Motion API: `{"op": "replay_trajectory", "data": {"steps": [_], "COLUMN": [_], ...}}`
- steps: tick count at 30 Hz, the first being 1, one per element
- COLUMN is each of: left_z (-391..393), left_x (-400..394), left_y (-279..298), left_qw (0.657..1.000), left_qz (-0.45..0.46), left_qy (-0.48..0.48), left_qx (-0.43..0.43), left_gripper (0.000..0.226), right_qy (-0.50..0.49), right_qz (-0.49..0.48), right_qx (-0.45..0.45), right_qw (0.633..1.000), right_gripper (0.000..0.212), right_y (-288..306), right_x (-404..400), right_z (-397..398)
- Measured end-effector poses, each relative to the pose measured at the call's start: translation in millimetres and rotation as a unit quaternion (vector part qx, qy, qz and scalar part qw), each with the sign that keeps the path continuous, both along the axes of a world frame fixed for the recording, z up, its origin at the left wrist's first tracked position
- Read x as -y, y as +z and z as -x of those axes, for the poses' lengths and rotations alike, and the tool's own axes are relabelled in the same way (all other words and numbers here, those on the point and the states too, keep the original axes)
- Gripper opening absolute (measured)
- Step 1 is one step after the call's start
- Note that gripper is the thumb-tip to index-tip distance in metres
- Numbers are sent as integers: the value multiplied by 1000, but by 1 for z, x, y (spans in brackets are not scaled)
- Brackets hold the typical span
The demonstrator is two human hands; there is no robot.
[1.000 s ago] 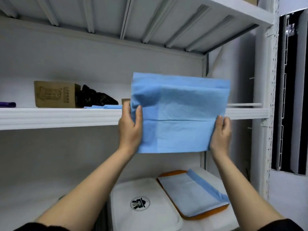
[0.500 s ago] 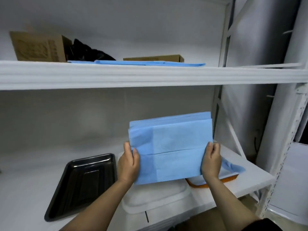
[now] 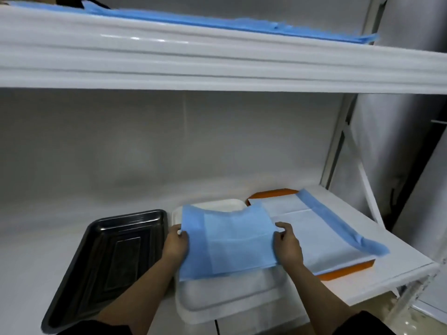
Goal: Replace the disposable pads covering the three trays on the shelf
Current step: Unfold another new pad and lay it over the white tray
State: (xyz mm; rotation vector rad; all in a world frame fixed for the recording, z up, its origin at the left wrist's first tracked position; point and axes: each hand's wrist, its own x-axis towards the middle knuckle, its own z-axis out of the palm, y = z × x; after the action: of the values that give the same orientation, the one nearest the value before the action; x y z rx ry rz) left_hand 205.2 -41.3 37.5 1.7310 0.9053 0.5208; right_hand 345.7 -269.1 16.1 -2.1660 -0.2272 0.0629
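Item, my two forearms: both bare from wrist to near the elbow, no watch, ring or glove that I can see. Item, sleeves: dark, black-looking cloth, pushed up, showing at the bottom edge on my left sleeve [image 3: 96, 328] and right sleeve [image 3: 362, 322].

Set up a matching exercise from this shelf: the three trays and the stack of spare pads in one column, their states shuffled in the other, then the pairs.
Things:
1. black tray
2. white tray
3. orange tray
4. stack of spare pads

States:
A. already covered by a pad lying flat
B. lying on the upper shelf
C. bare, with no pad in it
D. under a folded blue pad held by left hand and right hand

Pairs: 1-C, 2-D, 3-A, 4-B
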Motion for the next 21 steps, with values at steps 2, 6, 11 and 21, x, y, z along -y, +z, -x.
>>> {"op": "replay_trajectory", "data": {"steps": [2,6,11,21], "left_z": [-8,-17,-18,-15], "left_x": [-5,-13,-21,-13], "left_y": [-10,-31,-42,-37], "left_qw": [999,996,995,985], "left_qz": [53,80,95,111], "left_qy": [0,-25,-39,-89], "left_qx": [5,1,-8,-96], "left_gripper": [44,64,55,60], "right_qy": [2,57,86,274], "right_qz": [16,14,-55,331], "right_qx": [-21,-34,-68,113], "right_qw": [1000,998,992,896], "right_gripper": [22,26,23,68], "right_y": [-6,-18,-32,-45], "right_x": [-6,-18,-33,-52], "right_z": [-8,-23,-26,15]}}
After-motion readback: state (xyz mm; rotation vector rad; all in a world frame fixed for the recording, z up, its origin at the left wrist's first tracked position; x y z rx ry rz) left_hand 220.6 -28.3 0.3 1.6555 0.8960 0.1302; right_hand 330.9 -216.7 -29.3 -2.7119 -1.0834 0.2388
